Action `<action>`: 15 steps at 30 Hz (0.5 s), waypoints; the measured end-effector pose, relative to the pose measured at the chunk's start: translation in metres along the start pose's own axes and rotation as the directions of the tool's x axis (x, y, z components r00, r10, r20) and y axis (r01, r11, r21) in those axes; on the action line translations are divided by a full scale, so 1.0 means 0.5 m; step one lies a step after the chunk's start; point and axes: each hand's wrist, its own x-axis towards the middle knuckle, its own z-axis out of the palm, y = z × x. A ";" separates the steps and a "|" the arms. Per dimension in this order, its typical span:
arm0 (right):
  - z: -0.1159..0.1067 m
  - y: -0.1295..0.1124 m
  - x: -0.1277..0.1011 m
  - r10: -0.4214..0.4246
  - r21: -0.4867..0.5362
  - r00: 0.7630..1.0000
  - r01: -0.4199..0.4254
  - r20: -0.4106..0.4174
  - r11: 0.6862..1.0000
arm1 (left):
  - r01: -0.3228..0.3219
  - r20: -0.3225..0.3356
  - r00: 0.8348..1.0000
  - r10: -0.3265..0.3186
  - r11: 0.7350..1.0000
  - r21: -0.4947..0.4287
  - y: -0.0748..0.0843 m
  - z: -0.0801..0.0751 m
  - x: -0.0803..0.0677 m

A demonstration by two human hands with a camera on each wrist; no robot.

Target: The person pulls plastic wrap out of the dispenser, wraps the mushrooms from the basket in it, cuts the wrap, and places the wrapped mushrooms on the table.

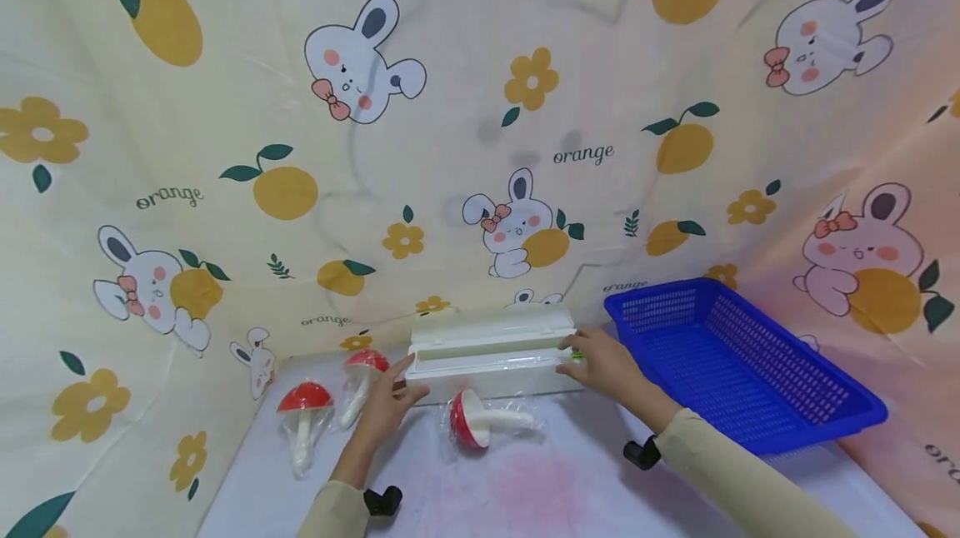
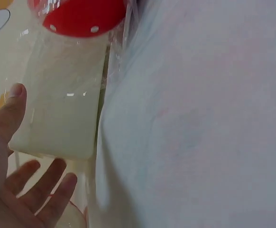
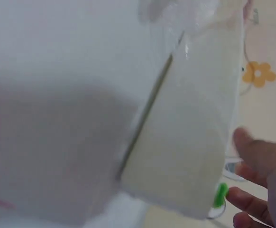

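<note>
A white film dispenser box (image 1: 491, 352) with its lid raised lies at the back of the table. My left hand (image 1: 400, 386) is at its left end, thumb against the box, fingers straight. In the left wrist view the left hand (image 2: 29, 156) is spread open beside the box (image 2: 62, 118). My right hand (image 1: 576, 360) touches the right end by a small green tab (image 1: 576, 355). The right wrist view has the right hand (image 3: 249, 185) loosely spread next to the tab (image 3: 221, 194). A film-wrapped red mushroom toy (image 1: 480, 420) lies in front of the box.
Two more wrapped red mushrooms (image 1: 303, 417) (image 1: 360, 380) lie left of my left hand. A blue mesh basket (image 1: 738, 363) stands at the right. A cartoon-print cloth (image 1: 480, 146) hangs behind and around the white table (image 1: 540, 488).
</note>
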 end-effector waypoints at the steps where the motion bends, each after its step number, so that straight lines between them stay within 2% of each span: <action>1: 0.006 0.000 -0.001 -0.026 -0.002 0.999 0.026 -0.022 1.000 | -0.031 -0.011 0.999 0.031 0.999 0.008 0.001 0.002 -0.003; 3: 0.015 0.000 -0.006 -0.067 -0.009 0.996 0.067 -0.063 0.998 | -0.075 -0.041 0.996 0.077 0.996 0.040 0.004 0.009 -0.010; 7: 0.022 -0.005 -0.013 -0.067 0.032 0.994 0.070 -0.091 0.997 | -0.059 -0.117 0.990 0.076 0.987 0.146 0.010 0.019 -0.028; 10: 0.020 -0.012 -0.019 -0.101 0.090 0.988 0.112 -0.119 0.990 | -0.069 -0.160 0.982 0.101 0.978 0.195 0.014 0.018 -0.040; 13: 0.018 -0.020 -0.027 -0.187 0.176 0.968 0.216 -0.169 0.960 | -0.105 -0.196 0.969 0.151 0.968 0.228 0.015 0.012 -0.048; 15: 0.017 -0.026 -0.033 -0.243 0.229 0.950 0.285 -0.194 0.931 | -0.139 -0.192 0.963 0.187 0.960 0.242 0.015 0.007 -0.053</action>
